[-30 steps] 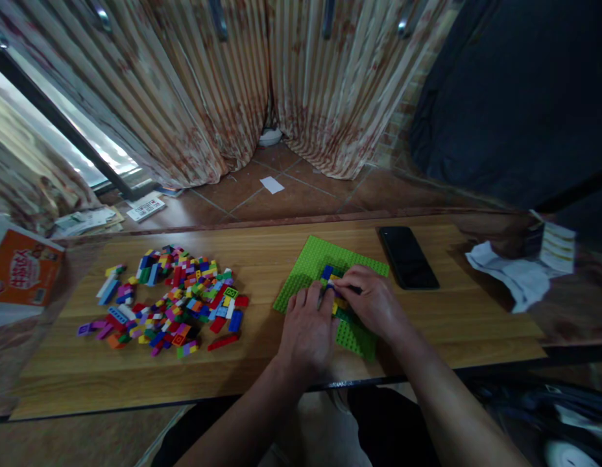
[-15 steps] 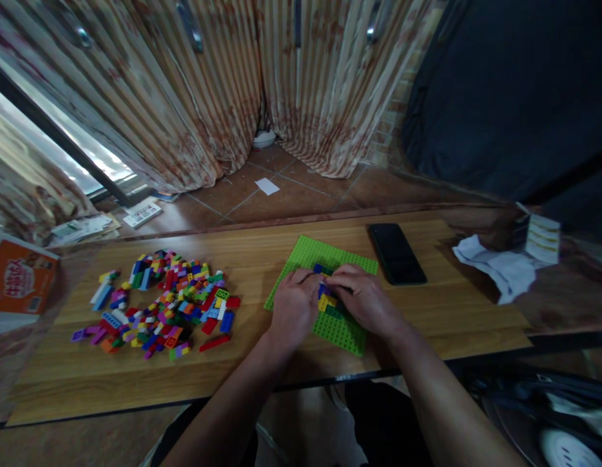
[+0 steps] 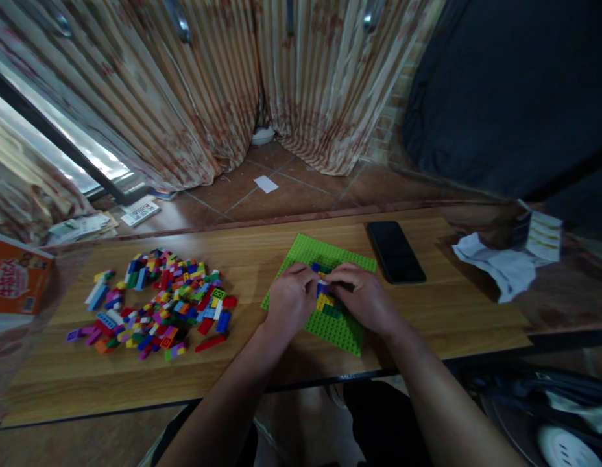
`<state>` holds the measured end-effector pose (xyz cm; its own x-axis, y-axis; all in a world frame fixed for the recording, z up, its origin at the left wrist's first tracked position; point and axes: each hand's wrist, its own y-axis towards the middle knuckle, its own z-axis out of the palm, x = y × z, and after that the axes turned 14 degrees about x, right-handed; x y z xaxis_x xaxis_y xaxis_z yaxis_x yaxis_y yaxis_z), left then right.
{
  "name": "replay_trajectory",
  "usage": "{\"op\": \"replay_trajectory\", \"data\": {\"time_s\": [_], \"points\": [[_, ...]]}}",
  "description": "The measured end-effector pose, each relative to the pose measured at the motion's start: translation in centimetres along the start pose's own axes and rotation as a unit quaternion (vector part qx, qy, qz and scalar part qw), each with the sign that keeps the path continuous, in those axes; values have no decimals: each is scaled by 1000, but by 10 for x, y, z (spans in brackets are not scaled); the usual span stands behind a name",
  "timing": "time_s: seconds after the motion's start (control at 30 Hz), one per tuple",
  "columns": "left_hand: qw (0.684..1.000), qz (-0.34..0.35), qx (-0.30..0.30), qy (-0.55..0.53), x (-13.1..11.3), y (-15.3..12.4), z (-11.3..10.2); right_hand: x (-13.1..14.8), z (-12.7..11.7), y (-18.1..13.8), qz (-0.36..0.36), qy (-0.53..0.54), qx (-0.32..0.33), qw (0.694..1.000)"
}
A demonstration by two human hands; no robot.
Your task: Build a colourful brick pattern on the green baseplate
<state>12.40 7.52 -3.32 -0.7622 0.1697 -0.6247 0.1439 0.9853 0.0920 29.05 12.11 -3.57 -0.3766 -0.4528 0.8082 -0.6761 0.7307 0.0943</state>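
A lime green studded baseplate (image 3: 342,334) lies slightly turned on the wooden table. Attached near its middle is a cluster of building bricks: yellow bricks (image 3: 323,301), a dark green brick (image 3: 331,312) and dark blue ones at the far side. My left hand (image 3: 292,299) is closed at the cluster's left, its fingertips bent in against the bricks; what they grip is hidden. From the right, my right hand (image 3: 362,295) pinches around a small pale brick (image 3: 324,281) over the cluster. The fingertips of both hands nearly meet there.
A loose pile of colourful bricks (image 3: 172,301) spreads over the table's left part. A black phone (image 3: 396,251) lies right of the baseplate, with crumpled white paper (image 3: 495,264) farther right. An orange box (image 3: 19,275) stands at the far left.
Both hands stay over the same spot on the baseplate. Their fingers have shifted slightly, showing more of the yellow bricks and a pale brick between the fingertips. The view has moved a little.
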Motion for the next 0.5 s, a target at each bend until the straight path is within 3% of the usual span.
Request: {"op": "replay_trajectory", "data": {"time_s": [0.2,0.5], "points": [[997,-39,-15,-62,2,1,-1,-11,-2,-2,28,48,-86,995],[994,-95,-31,-45,-2,3,6,-5,5,5,63,-1,-76,995]]}}
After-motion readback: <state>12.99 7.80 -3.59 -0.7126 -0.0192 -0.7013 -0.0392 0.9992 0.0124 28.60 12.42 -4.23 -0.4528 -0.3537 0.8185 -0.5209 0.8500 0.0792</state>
